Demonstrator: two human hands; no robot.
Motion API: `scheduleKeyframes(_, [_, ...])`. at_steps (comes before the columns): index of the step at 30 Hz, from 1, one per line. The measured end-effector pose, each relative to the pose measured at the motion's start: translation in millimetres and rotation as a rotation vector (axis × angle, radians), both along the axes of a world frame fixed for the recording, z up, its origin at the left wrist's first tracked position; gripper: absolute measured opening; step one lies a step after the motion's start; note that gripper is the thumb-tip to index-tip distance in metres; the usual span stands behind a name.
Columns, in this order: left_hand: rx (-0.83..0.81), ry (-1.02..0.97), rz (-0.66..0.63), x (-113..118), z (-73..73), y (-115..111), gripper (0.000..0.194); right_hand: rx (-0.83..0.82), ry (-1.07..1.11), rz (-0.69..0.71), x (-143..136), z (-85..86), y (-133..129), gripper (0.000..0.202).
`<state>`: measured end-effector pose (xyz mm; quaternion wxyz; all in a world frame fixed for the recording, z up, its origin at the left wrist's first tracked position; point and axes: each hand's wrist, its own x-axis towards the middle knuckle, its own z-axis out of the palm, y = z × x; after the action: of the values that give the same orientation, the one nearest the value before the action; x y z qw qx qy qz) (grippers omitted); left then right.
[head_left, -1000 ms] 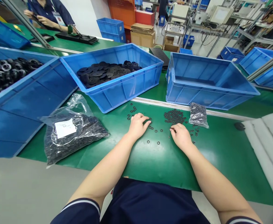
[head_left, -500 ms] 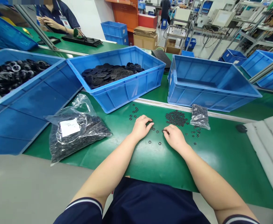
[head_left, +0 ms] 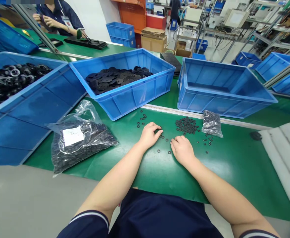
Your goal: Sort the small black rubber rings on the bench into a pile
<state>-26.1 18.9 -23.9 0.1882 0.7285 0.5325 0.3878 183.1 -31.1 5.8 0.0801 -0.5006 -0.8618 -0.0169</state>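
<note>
Dozens of small black rings (head_left: 186,125) lie heaped beyond my right hand (head_left: 183,150), whose fingers bunch together at the green tabletop (head_left: 159,178); over this feed I cannot tell whether they pinch anything. My left hand (head_left: 150,135) holds thumb and forefinger apart beside a few loose rings (head_left: 162,137). I'd judge such light pieces need low fingertips and little pressure, lest they skid. The clear bag's (head_left: 92,140) white label (head_left: 73,136) bears writing too small to read.

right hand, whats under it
Green tabletop shows around the right hand, and small black rings lie to its left. Whatever is directly under the hand is covered and can't be seen.
</note>
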Motion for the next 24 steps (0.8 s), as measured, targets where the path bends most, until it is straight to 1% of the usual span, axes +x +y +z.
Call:
scheduleKeyframes(6, [0.004,-0.002,-0.005,0.3,0.0,-0.2,0.013,-0.007,-0.055,-0.037,-9.5,1.0,-12.5,0.028])
scheduleKeyframes(9, [0.018,-0.021,-0.028,-1.0,1.4,-1.9,0.013,0.015,-0.09,-0.066,-12.0,-0.1,-19.0,0.033])
scheduleKeyframes(11, [0.02,-0.035,-0.073,-3.2,3.9,-4.0,0.012,0.023,-0.064,-0.092,-9.4,-1.5,-17.3,0.033])
scheduleKeyframes(13, [0.006,-0.024,-0.125,-6.0,7.2,-6.1,0.011,0.02,0.001,-0.144,-2.9,-2.7,-9.4,0.033])
scheduleKeyframes(15, [-0.018,0.016,-0.167,-8.4,10.1,-7.6,0.014,0.01,0.072,-0.221,6.3,-3.5,2.5,0.031])
scheduleKeyframes(17, [-0.044,0.064,-0.191,-9.2,11.3,-8.0,0.017,0.013,0.13,-0.291,16.5,-4.0,14.7,0.03])
scheduleKeyframes(19, [-0.061,0.099,-0.197,-8.1,10.3,-7.4,0.016,0.045,0.183,-0.34,26.7,-3.9,23.4,0.028])
scheduleKeyframes(22, [-0.061,0.118,-0.189,-4.5,6.6,-7.0,0.012,0.087,0.269,-0.349,41.2,-1.8,24.9,0.022])
scheduleKeyframes(24, [-0.044,0.119,-0.187,-2.0,4.7,-8.0,0.006,0.038,0.327,-0.295,50.1,0.9,18.6,0.02])
